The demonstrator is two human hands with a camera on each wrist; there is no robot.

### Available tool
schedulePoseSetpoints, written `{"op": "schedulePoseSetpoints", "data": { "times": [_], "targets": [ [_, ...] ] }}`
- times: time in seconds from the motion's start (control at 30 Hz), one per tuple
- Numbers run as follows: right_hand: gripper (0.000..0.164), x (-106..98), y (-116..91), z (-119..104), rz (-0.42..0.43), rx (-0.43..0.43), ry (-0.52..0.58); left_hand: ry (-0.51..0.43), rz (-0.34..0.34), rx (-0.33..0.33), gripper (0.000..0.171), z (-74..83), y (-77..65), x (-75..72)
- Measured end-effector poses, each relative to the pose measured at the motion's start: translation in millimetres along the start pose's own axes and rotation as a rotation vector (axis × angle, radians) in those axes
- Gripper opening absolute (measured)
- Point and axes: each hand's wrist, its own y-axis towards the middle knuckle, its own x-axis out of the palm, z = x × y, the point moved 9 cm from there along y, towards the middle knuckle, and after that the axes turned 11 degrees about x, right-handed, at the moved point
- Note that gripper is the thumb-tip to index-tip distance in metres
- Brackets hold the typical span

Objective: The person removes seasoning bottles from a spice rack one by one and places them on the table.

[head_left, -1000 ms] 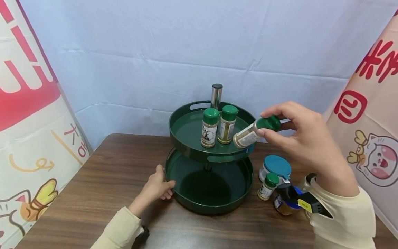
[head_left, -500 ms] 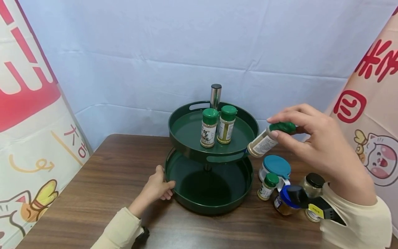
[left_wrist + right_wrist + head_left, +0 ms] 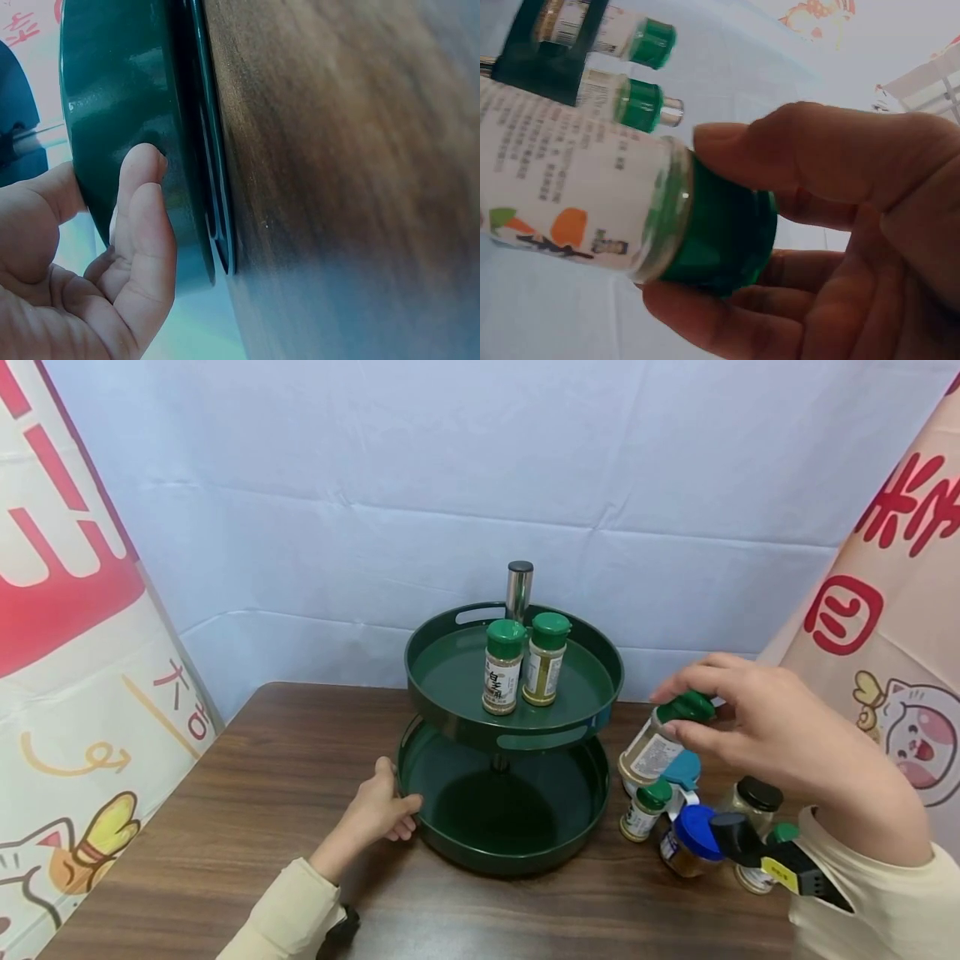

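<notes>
My right hand (image 3: 772, 718) pinches the green cap of a spice jar (image 3: 649, 755) between thumb and fingers. The jar hangs tilted, its white label turned toward the right wrist view, and overlaps a blue-lidded jar (image 3: 681, 770) behind it. On the left, my left hand (image 3: 377, 808) holds the rim of the lower tray of a green two-tier turntable (image 3: 504, 864). Its fingers (image 3: 150, 232) lie along the tray's outer wall, with the thumb at the rim. Two green-capped spice jars, one front-left (image 3: 501, 681) and one beside it (image 3: 545, 670), stand upright on the upper tray.
Right of the turntable, a small green-capped jar (image 3: 639, 820), a jar with a dark blue lid (image 3: 686, 847) and a black-lidded jar (image 3: 753, 803) stand on the wooden table (image 3: 315, 735). Another green-capped jar (image 3: 756, 878) is partly hidden by the right wrist camera. A cloth backdrop (image 3: 360, 527) hangs behind.
My right hand has carried the spice jar off the upper tray, to the right and down toward the other jars. My left hand has stayed at the lower tray.
</notes>
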Motion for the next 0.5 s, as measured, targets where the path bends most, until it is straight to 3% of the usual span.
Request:
{"op": "schedulePoseSetpoints", "data": {
  "times": [0.23, 0.5],
  "targets": [
    [0.035, 24, 0, 13, -0.135, 0.036, -0.001, -0.001, -0.014, -0.003, 0.046, -0.4, 0.0, 0.8],
    [0.03, 52, -3, 26, -0.319, 0.115, 0.008, 0.01, -0.004, 0.0, 0.046, -0.5, 0.6, 0.0]
  ]
}}
